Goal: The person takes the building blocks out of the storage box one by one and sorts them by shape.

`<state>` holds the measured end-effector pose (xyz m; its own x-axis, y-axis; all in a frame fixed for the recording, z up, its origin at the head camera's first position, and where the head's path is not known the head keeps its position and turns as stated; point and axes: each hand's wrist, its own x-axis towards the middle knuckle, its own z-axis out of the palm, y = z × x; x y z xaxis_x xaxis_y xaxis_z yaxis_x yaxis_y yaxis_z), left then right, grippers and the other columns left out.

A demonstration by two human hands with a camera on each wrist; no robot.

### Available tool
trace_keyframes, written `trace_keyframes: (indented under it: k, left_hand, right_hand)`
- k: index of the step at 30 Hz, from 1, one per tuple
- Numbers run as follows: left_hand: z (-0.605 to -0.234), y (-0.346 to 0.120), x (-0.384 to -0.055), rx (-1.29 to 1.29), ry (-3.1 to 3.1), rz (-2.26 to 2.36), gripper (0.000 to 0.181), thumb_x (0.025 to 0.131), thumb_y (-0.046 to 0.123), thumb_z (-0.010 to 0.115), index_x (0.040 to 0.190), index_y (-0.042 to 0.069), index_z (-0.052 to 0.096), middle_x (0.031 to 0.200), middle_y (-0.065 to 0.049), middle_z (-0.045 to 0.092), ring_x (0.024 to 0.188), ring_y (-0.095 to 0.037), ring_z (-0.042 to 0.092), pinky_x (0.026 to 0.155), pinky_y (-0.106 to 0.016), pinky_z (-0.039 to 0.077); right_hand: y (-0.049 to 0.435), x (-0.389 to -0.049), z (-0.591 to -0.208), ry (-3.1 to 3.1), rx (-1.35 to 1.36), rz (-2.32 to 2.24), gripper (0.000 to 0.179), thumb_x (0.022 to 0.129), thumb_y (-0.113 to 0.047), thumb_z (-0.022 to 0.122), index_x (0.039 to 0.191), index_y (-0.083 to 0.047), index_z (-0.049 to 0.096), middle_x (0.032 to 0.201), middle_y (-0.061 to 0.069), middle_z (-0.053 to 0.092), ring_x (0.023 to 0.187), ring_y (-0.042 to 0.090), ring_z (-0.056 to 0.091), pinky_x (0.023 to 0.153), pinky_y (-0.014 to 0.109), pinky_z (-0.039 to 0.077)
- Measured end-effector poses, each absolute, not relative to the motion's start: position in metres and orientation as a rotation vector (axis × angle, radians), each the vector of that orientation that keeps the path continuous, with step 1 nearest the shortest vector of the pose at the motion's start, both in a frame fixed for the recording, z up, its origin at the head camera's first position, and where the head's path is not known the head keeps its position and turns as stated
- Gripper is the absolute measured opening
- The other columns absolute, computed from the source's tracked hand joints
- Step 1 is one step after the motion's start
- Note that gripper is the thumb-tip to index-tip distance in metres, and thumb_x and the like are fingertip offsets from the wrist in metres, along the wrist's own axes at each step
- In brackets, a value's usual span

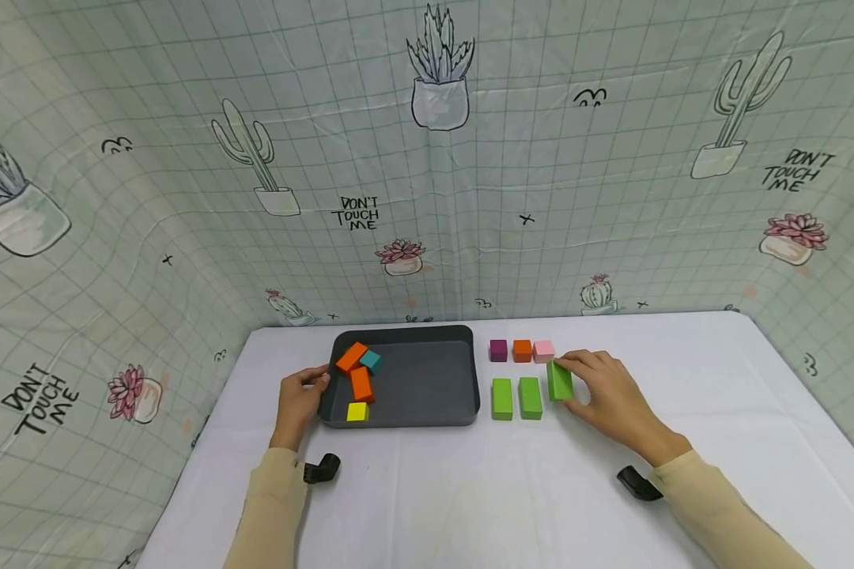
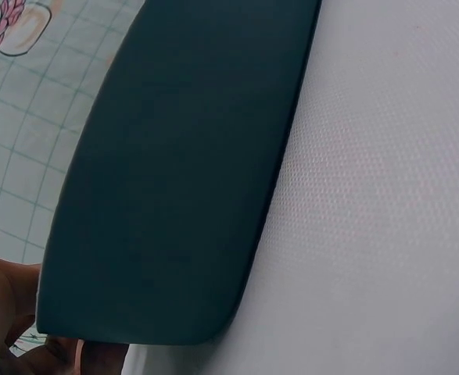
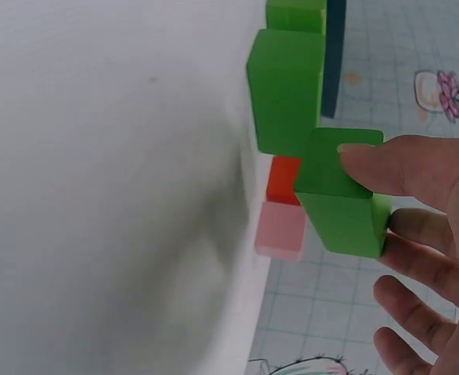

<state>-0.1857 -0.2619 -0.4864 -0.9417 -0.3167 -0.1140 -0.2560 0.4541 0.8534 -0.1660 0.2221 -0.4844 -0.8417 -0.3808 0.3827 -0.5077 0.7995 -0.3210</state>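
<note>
My left hand [image 1: 297,401] holds the left side of a dark grey tray [image 1: 427,421], thumb at the rim and fingers bent by the wall; the left wrist view shows mostly the tray's outer wall [image 2: 166,172]. Inside lie two orange blocks, a teal cube [image 1: 372,361] and a yellow cube [image 1: 358,411]. Right of the tray, my right hand [image 1: 608,395] pinches a green block [image 1: 559,382] between thumb and fingertips. In the right wrist view this green block [image 3: 342,219] is raised off the cloth. Two more green blocks [image 1: 501,399] stand to its left.
Behind the green blocks, a purple cube [image 1: 498,350], an orange cube [image 1: 523,351] and a pink cube [image 1: 544,352] form a row. A white cloth covers the table [image 1: 427,506]. A printed curtain [image 1: 541,158] closes off the back and sides.
</note>
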Motion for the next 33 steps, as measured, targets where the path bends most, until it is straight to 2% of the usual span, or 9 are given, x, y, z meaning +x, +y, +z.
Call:
trace_keyframes:
  k: [13, 21, 33]
  left_hand:
    - [-0.487, -0.261, -0.186, 0.538, -2.622, -1.537, 0.032, 0.107, 0.009, 0.059, 0.134, -0.006, 0.069, 0.119, -0.026, 0.063, 0.109, -0.033, 0.055, 0.079, -0.028, 0.045]
    - [-0.487, -0.261, -0.185, 0.527, -2.612, -1.537, 0.032, 0.107, 0.008, 0.059, 0.134, -0.006, 0.069, 0.117, -0.026, 0.064, 0.108, -0.032, 0.056, 0.077, -0.026, 0.045]
    - [-0.488, -0.261, -0.186, 0.514, -2.615, -1.504, 0.031, 0.106, 0.007, 0.060, 0.132, -0.007, 0.070, 0.115, -0.026, 0.065, 0.106, -0.032, 0.056, 0.074, -0.023, 0.044]
  right_hand:
    - [0.226, -0.157, -0.504, -2.762, 0.734, 0.603, 0.062, 0.077, -0.009, 0.094, 0.132, 0.003, 0.069, 0.130, 0.017, 0.067, 0.114, 0.038, 0.060, 0.096, 0.058, 0.049]
    - [0.223, -0.158, -0.506, -2.784, 0.757, 0.580, 0.060, 0.083, -0.012, 0.091, 0.135, 0.003, 0.067, 0.134, 0.018, 0.066, 0.117, 0.040, 0.059, 0.096, 0.059, 0.049]
    - [0.222, -0.159, -0.506, -2.806, 0.753, 0.581, 0.060, 0.084, -0.012, 0.090, 0.136, 0.004, 0.066, 0.136, 0.019, 0.065, 0.120, 0.042, 0.059, 0.097, 0.060, 0.048]
